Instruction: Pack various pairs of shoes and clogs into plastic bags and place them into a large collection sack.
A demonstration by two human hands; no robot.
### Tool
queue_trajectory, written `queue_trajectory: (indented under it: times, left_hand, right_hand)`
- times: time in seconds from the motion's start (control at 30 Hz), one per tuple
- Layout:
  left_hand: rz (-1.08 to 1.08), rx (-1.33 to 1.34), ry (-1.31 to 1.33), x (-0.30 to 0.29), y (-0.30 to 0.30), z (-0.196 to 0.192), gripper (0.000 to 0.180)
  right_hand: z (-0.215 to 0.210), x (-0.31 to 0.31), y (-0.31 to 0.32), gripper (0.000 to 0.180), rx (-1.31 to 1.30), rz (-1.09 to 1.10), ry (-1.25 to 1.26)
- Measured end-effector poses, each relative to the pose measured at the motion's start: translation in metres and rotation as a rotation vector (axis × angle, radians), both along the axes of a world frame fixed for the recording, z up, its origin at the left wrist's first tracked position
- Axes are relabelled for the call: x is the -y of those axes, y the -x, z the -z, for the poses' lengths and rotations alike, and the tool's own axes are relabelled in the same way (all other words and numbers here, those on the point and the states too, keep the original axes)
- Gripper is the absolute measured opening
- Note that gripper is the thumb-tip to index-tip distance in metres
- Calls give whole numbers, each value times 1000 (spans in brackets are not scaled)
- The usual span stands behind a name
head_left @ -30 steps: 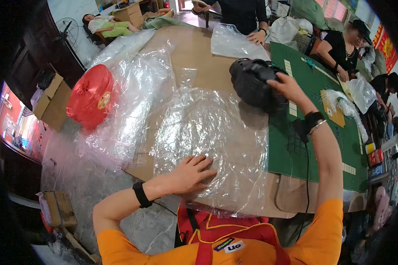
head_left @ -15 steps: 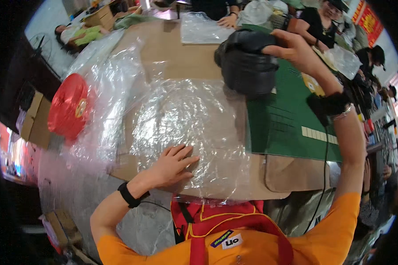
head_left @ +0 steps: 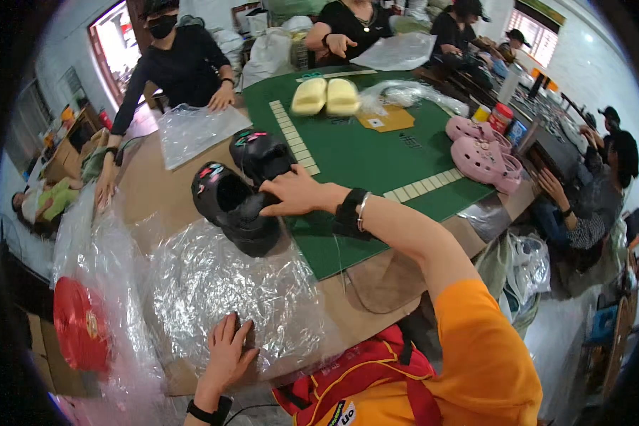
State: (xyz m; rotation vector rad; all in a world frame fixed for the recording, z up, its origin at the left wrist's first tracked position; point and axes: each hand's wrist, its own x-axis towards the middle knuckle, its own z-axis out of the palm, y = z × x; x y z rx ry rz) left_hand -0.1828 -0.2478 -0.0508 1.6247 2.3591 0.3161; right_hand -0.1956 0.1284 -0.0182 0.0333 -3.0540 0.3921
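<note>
A pair of black clogs with coloured charms on their toes is at the middle of the table. The near clog (head_left: pixel 227 199) overlaps the far edge of a clear plastic bag (head_left: pixel 192 270), and the far clog (head_left: pixel 259 156) lies beside it. My right hand (head_left: pixel 302 193) grips the pair at the heels, thumb toward the near clog; its fingertips are partly hidden. Flat on the bag's near part rests my left hand (head_left: pixel 227 353), fingers stretched, holding nothing. Brown cardboard (head_left: pixel 138 199) shows under the bag.
A green mat (head_left: pixel 348 153) carries pale yellow slides (head_left: pixel 326 97), pink clogs (head_left: pixel 484 153) and crumpled plastic (head_left: pixel 412 96). Left stands a red ribbon roll (head_left: pixel 79 323) among plastic sheets. Across the table, a co-worker in black (head_left: pixel 177 67) has hands near another clear bag (head_left: pixel 199 133).
My right hand has brought the black clogs down and leftward to the bag's far edge. My left hand stays on the bag. The view has swung to the right.
</note>
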Motion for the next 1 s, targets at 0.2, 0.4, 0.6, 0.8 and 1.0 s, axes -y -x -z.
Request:
queue_trajectory:
  times: [0.2, 0.4, 0.6, 0.8, 1.0]
  left_hand:
    - [-6, 28, 42, -7, 4, 10, 58]
    - [-10, 62, 103, -2, 1, 10, 58]
    - [-13, 70, 128, -10, -1, 4, 57]
    - [-42, 68, 102, -6, 0, 4, 56]
    - [-34, 24, 57, -2, 2, 8, 57]
  right_hand:
    - [-3, -10, -12, 53, 107, -35, 140]
    - [25, -10, 7, 39, -367, -107, 96]
    - [-17, -27, 30, 24, -516, -43, 46]
    - [-87, -26, 1, 26, -429, 64, 30]
    - [-87, -34, -83, 24, -637, 193, 6]
